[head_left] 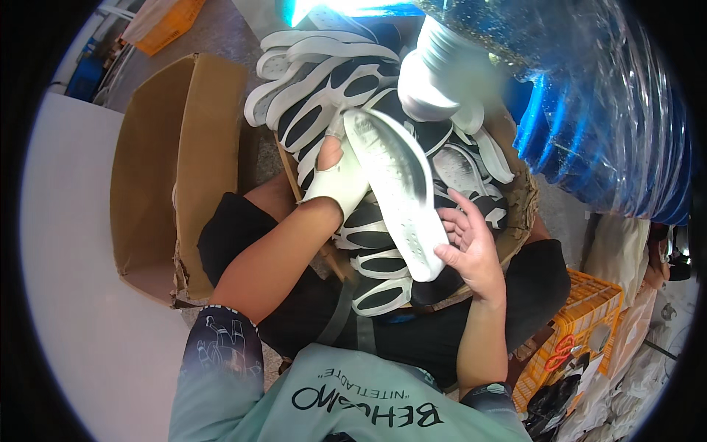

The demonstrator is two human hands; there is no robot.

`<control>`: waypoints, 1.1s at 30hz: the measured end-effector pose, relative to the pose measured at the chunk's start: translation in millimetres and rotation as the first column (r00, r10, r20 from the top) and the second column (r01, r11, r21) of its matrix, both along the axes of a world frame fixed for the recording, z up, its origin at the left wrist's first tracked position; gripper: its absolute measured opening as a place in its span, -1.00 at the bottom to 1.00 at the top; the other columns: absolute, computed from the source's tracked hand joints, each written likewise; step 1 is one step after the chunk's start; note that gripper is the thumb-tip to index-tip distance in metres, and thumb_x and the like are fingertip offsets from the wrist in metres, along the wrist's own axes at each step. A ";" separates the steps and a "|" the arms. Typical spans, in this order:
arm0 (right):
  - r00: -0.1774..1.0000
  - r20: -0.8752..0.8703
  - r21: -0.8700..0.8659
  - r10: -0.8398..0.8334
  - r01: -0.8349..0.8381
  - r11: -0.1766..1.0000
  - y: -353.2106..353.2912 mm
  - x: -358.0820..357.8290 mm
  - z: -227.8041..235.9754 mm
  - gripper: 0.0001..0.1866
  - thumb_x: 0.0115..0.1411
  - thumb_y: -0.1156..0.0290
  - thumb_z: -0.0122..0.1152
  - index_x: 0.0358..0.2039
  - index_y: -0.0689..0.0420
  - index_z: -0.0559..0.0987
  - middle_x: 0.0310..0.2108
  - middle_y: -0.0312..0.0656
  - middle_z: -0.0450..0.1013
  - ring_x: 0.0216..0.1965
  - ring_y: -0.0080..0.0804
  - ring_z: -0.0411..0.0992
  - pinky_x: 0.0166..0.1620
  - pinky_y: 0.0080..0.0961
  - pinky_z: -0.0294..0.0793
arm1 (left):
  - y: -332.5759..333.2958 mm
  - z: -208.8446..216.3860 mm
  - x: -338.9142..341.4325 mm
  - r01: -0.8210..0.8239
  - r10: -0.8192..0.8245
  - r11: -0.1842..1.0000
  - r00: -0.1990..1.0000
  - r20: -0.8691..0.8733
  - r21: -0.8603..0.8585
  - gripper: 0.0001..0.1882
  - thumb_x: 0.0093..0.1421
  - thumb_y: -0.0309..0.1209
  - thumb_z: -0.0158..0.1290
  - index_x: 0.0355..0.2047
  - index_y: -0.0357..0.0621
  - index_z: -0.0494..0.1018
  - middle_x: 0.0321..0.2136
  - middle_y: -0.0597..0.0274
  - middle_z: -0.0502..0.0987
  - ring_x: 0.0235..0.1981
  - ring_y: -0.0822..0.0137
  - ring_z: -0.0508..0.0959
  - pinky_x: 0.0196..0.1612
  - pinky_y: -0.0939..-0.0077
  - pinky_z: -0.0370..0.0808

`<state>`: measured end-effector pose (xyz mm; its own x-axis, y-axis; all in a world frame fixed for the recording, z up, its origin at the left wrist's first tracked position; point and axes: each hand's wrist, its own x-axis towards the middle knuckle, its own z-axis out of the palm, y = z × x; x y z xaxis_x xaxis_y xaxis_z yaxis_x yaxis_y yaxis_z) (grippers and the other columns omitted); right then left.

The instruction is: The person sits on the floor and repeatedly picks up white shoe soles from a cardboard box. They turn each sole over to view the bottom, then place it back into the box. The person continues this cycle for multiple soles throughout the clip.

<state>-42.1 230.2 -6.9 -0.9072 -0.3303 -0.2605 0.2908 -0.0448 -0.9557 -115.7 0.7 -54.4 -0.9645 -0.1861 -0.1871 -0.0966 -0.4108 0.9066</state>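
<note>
Slanting from upper left to lower right, the white sole (398, 191) shows its grey-shaded face upward, one rounded end pointing away from the person and the other toward the lap. It is held above an open carton (526, 210) set between the knees and heaped with black-and-white soles (381, 296). A taller cardboard box (212, 162) stands to the left beside a pale flat surface (74, 228); at right are a blue plastic-wrapped bundle (604, 118) and an orange crate (589, 298). The gloved left hand (341, 173) grips the sole's left edge, its fingers mostly hidden. The bare right hand (475, 250) has parted fingers beside the lower right edge; whether they touch, I cannot tell.
</note>
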 end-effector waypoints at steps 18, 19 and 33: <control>0.771 -0.584 0.508 0.253 0.105 0.855 -52.3 -40.2 -26.5 -0.72 0.02 0.63 0.11 -0.23 0.22 0.65 -0.28 -0.09 0.53 -0.16 -0.09 0.46 -0.02 -0.26 0.45 | -6.5 -28.6 27.3 0.365 -0.637 0.660 0.735 0.232 0.657 -0.68 0.37 -0.15 0.00 -0.09 -0.11 0.53 -0.30 0.20 0.62 -0.29 0.33 0.62 -0.14 0.36 0.60; 0.750 -0.615 0.491 0.242 0.125 0.862 -54.5 -42.3 -23.2 -0.73 0.01 0.65 0.11 -0.26 0.21 0.65 -0.27 -0.11 0.53 -0.14 -0.10 0.44 -0.02 -0.26 0.44 | -3.5 -27.6 31.4 0.449 -0.637 0.696 0.746 0.194 0.560 -0.69 0.38 -0.17 -0.01 -0.07 -0.10 0.52 -0.30 0.23 0.62 -0.28 0.37 0.62 -0.13 0.38 0.59; 0.880 -0.452 0.029 -0.146 0.179 0.983 -35.6 6.8 2.9 0.03 -0.02 0.23 0.57 0.34 0.36 0.17 0.32 0.01 0.14 0.32 -0.14 0.20 0.33 -0.22 0.22 | 9.8 36.2 -6.1 0.357 -0.423 0.250 0.876 -0.230 0.900 -0.16 0.03 -0.22 0.18 0.30 -0.32 0.21 0.22 -0.19 0.36 0.29 -0.22 0.28 0.34 -0.09 0.27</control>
